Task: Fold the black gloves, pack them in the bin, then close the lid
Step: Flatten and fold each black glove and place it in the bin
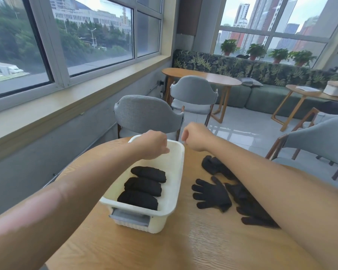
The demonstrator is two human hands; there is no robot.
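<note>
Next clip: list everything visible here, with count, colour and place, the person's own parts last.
bin: one, white, open, on the near table, no lid seen
folded gloves: three, black, in a row inside the bin
loose gloves: several, black, unfolded, on the table right of the bin, partly under the right arm
near table: one, light wood
chairs: several, grey, around the tables
far tables: two, wood, by the sofa
sofa: one, green, under the far windows
potted plants: four, green, on the far sill
left hand: fingers curled, above the bin's far end, holding nothing
right hand: fingers curled, beyond the bin, holding nothing
</note>
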